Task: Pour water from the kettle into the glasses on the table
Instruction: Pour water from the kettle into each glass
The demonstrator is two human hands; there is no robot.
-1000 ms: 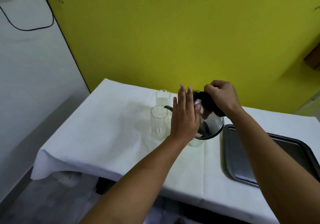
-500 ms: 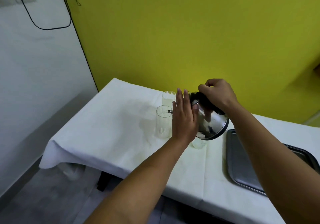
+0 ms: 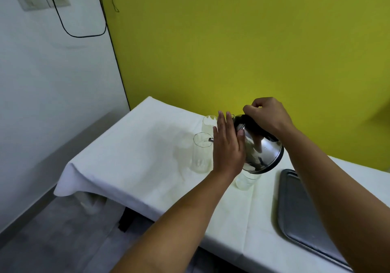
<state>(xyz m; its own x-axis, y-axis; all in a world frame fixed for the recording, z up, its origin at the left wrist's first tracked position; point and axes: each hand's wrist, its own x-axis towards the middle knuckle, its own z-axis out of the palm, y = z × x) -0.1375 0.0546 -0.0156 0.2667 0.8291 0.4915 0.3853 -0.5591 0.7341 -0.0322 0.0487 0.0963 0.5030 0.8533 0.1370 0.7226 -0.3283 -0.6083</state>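
A shiny steel kettle (image 3: 261,152) hangs tilted to the left above the table, its thin spout tip over the rim of a tall clear glass (image 3: 201,156). My right hand (image 3: 267,116) is closed around the kettle's black handle. My left hand (image 3: 228,146) lies flat with straight fingers against the kettle's left side and hides most of the spout. A second tall glass (image 3: 209,123) stands behind the first. A short glass (image 3: 244,180) sits under the kettle's base, partly hidden. I cannot tell whether water is flowing.
The table carries a white cloth (image 3: 137,156) and stands against a yellow wall. A grey metal tray (image 3: 299,209) lies on the right, under my right forearm. The cloth's left edge drops to a grey floor beside a white wall with a black cable.
The kettle has tipped further to the left, bringing its spout over the near tall glass. Both hands kept their hold. The view has shifted so the table sits more to the right.
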